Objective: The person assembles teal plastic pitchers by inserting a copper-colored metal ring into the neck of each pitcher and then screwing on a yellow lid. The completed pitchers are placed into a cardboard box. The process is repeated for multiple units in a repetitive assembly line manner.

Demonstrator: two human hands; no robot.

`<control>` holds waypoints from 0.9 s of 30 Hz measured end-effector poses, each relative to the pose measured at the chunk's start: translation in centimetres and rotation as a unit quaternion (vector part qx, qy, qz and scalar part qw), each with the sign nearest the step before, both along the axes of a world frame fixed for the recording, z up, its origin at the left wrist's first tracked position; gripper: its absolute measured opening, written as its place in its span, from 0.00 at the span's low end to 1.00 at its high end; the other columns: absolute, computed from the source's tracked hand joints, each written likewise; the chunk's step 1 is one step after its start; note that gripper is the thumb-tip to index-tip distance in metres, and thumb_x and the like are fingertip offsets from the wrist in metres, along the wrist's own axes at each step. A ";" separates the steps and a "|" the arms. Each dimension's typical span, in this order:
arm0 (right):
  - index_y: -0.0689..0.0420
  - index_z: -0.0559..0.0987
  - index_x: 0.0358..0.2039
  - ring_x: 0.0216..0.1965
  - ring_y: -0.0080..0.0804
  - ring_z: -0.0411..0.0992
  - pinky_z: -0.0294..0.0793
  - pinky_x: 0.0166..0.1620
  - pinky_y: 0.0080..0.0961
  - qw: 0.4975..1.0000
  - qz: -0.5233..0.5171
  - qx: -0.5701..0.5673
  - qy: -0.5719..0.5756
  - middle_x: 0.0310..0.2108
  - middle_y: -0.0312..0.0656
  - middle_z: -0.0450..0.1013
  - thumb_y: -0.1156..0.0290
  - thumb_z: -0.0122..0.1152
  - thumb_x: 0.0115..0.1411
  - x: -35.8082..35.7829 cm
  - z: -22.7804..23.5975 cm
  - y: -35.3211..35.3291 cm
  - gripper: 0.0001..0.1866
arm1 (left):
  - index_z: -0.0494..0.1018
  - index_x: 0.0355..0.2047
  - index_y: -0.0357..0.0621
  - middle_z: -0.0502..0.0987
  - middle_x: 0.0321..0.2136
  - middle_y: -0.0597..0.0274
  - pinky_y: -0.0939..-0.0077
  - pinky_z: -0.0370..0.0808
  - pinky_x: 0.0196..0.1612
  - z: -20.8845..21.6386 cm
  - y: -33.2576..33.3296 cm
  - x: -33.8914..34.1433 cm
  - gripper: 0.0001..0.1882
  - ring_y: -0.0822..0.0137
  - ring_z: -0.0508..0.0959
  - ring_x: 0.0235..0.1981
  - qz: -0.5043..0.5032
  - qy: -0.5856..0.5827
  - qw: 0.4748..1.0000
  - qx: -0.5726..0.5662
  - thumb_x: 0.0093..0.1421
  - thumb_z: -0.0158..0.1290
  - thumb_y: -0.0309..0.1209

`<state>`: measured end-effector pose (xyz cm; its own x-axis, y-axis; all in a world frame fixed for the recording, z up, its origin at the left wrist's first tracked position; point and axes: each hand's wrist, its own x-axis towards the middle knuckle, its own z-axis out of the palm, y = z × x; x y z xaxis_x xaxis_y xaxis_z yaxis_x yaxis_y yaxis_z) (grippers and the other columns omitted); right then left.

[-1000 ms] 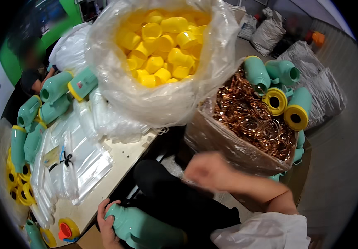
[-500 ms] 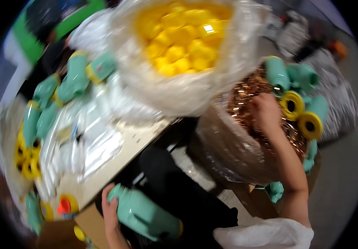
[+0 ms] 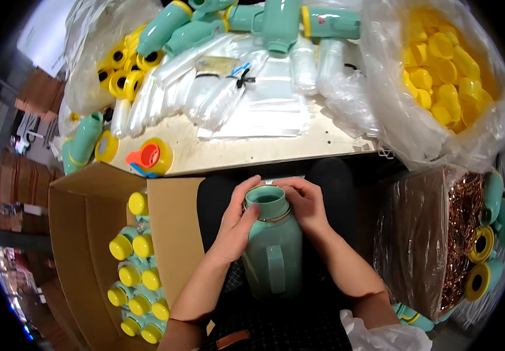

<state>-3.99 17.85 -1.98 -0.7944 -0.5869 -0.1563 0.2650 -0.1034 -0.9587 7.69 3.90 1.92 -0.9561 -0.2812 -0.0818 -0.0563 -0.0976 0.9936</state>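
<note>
A green jug body (image 3: 273, 263) with a side handle stands upright in my lap, its round mouth open at the top. A thin copper-coloured ring (image 3: 277, 219) lies around its neck. On the left side of the neck my left hand (image 3: 236, 225) is closed, thumb against the front of the neck by the ring. From the right, my right hand (image 3: 309, 205) curls its fingers around the back of the neck at the ring; its fingertips are partly hidden.
A carton (image 3: 97, 234) at left holds several yellow-capped green bottles. On the table (image 3: 205, 153) lie clear plastic bags (image 3: 264, 99), green jugs (image 3: 161, 29) and an orange-and-yellow part (image 3: 150, 155). Yellow caps fill a bag (image 3: 393, 105) at right. Below it, a plastic-lined box (image 3: 413, 234) holds copper-coloured rings (image 3: 463, 228).
My right hand has left the copper-coloured rings and come to the jug's neck. The jug has been turned upright, and a ring is now around its neck. The view has swung left.
</note>
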 end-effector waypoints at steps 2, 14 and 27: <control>0.64 0.80 0.47 0.44 0.24 0.75 0.73 0.48 0.21 0.998 -0.006 -0.033 -0.052 0.42 0.41 0.79 0.69 0.54 0.69 1.0 -0.7 0.5 0.14 | 0.59 0.66 0.41 0.68 0.59 0.54 0.70 0.62 0.64 0.2 0.5 0.0 0.28 0.64 0.67 0.61 0.045 -0.021 0.998 0.034 0.71 0.47 0.41; 0.65 0.72 0.55 0.50 0.27 0.72 0.69 0.55 0.24 0.996 0.039 -0.046 -0.061 0.49 0.42 0.74 0.65 0.47 0.68 3.0 1.3 3.1 0.20 | 0.66 0.61 0.39 0.72 0.55 0.54 0.68 0.67 0.61 0.2 2.7 1.0 0.25 0.63 0.72 0.56 0.086 -0.063 0.993 -0.043 0.63 0.51 0.24; 0.62 0.69 0.48 0.48 0.27 0.67 0.66 0.55 0.25 0.993 0.003 -0.049 -0.106 0.45 0.43 0.70 0.77 0.48 0.56 3.2 1.6 4.0 0.17 | 0.65 0.63 0.39 0.72 0.56 0.55 0.67 0.67 0.62 1.3 2.8 1.2 0.27 0.62 0.72 0.57 0.059 -0.087 0.994 -0.001 0.62 0.47 0.30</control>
<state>-0.75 21.83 -0.41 -0.7458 -0.6128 -0.2614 0.4609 -0.1913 -0.8666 8.84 6.65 3.20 -0.8880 -0.3910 -0.2421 -0.2154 -0.1115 0.9701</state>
